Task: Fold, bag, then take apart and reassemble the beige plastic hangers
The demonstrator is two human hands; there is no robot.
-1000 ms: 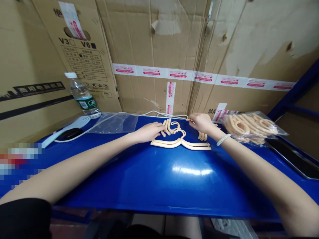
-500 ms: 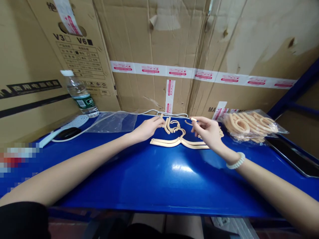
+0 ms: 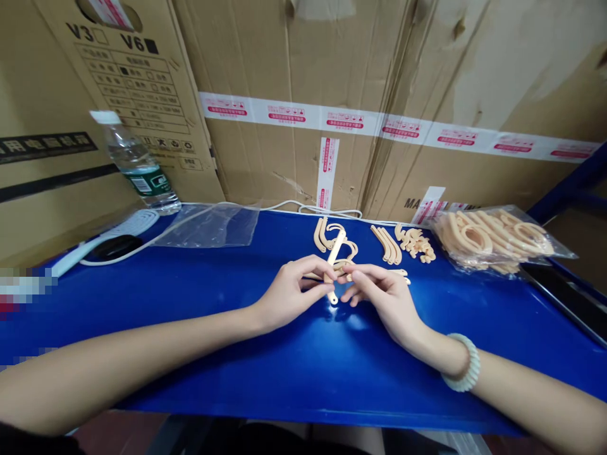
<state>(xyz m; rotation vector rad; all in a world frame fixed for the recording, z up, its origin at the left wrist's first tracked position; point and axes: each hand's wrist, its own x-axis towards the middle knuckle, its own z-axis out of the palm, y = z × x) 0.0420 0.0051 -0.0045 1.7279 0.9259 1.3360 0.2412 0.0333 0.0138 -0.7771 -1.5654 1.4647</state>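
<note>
- The strip you hold looks like smooth, matt beige plastic.
- Your worktop is glossy blue and mirrors the light.
- The boxes along its far edge are rough, scuffed cardboard with shiny tape.
- The bag near its far left corner is thin, clear plastic film.
- Your bracelet has smooth, pale beads.

Two arms of one person, seen from the wearer's own head. The left hand and right hand are uncovered, with no gloves. Behind each hand the left forearm and right forearm are bare as far back as they show. Just behind the right hand, a bracelet circles the wrist: one row of round, milky-white beads set close together. Far behind the left hand, a sliver of black sleeve shows.
</note>
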